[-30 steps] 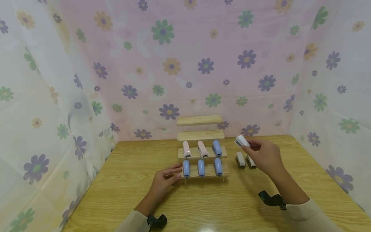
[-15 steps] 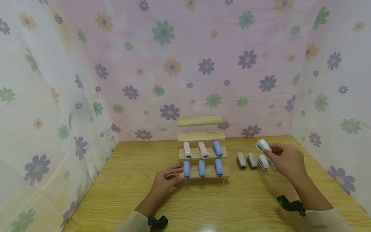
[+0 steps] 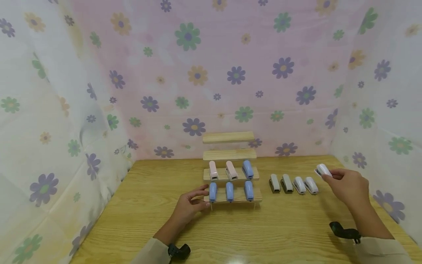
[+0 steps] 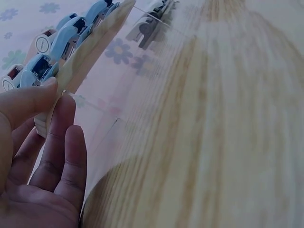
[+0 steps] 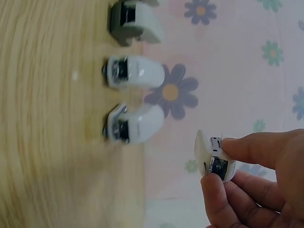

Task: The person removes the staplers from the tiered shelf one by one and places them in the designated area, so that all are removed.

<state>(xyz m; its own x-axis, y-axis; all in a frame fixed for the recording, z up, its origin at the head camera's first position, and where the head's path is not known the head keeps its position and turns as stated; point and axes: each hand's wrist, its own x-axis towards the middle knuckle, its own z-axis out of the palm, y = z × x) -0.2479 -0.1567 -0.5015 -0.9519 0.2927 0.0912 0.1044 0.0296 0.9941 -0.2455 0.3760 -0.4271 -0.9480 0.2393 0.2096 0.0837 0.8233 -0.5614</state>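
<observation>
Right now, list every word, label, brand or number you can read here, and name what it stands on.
No text can be read in any view.
Round badges on the pink staplers: too small and blurred to read.
White staplers on the table: faint marks, too blurred to read.
Held white stapler: nothing legible.
Blue staplers and grey staplers: nothing legible.

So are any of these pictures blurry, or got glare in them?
Head view: pale glare on the table at the bottom edge, a faint shadow below the right hand; left wrist view: the table looks washed out and soft; right wrist view: a small bright spot on the table, the standing white staplers slightly soft.
</observation>
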